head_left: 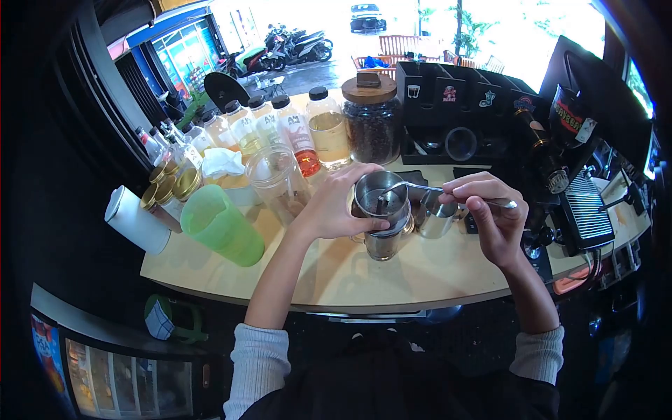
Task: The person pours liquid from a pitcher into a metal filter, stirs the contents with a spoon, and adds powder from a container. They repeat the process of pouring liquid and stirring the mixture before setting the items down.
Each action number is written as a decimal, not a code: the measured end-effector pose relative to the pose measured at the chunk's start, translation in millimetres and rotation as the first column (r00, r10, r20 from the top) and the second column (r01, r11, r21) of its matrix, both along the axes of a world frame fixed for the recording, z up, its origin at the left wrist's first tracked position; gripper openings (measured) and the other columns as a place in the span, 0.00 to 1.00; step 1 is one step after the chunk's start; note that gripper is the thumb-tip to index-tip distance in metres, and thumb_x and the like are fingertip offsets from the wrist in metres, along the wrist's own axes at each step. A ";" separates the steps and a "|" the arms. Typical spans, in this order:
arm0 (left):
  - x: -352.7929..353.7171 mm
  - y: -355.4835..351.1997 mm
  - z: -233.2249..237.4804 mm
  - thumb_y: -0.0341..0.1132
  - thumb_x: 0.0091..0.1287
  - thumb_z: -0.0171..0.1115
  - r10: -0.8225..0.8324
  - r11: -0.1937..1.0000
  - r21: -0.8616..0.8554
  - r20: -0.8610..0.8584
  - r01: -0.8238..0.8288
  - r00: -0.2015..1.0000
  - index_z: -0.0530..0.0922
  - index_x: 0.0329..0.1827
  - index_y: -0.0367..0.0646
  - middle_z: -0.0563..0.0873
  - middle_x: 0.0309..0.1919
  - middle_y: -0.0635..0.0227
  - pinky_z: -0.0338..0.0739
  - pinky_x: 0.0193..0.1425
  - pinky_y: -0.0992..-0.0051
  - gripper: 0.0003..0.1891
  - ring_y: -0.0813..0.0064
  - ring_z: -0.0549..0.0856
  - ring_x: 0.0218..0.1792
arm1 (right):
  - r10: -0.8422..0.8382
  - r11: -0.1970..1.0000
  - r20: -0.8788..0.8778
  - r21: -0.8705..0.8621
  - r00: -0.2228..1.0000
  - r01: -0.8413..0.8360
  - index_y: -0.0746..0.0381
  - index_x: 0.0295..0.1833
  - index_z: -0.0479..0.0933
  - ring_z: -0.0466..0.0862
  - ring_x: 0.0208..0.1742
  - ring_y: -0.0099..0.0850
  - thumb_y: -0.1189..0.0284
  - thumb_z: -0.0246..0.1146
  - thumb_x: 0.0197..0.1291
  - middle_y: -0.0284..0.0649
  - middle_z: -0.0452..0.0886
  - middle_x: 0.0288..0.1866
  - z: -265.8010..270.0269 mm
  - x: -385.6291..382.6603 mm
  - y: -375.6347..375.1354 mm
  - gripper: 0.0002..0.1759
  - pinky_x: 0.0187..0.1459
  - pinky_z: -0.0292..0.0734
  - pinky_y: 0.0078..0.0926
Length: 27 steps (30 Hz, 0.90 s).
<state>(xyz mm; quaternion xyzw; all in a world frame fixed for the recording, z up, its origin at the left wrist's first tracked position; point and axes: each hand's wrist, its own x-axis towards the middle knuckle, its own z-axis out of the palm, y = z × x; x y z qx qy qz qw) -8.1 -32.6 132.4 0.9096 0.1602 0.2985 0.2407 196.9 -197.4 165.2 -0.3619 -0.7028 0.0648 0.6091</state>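
My left hand [336,206] is wrapped round a round metal cup [362,183], which looks like a drip coffee filter and tilts its open top toward me. Inside it a short upright stem shows; the contents are too dark to make out. Below the cup stands a small clear glass [382,246]; whether the two touch is hard to see. A metal spoon [423,187] is held by its handle in my right hand [490,213], its far end inside the cup. Just behind, between my hands, a steel pitcher [435,218] stands on the wooden counter [336,283].
Left of my hands stand a clear plastic jug [273,175], a green pitcher [220,227] and a white canister [136,220]. Several capped bottles [297,133] line the back beside a coffee bean jar [374,129]. A black organizer [462,105] and an espresso machine [588,203] occupy the right.
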 end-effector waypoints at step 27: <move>-33.9 -1.0 -19.7 0.51 0.44 0.79 -0.013 0.998 0.062 0.236 -0.002 0.972 0.73 0.63 0.43 0.79 0.59 0.57 0.65 0.70 0.60 0.43 0.58 0.75 0.63 | -0.162 0.983 0.042 0.089 0.986 0.158 0.70 0.50 0.79 0.86 0.41 0.30 0.82 0.56 0.66 0.47 0.83 0.44 -9.5 -42.3 9.0 0.10 0.44 0.80 0.24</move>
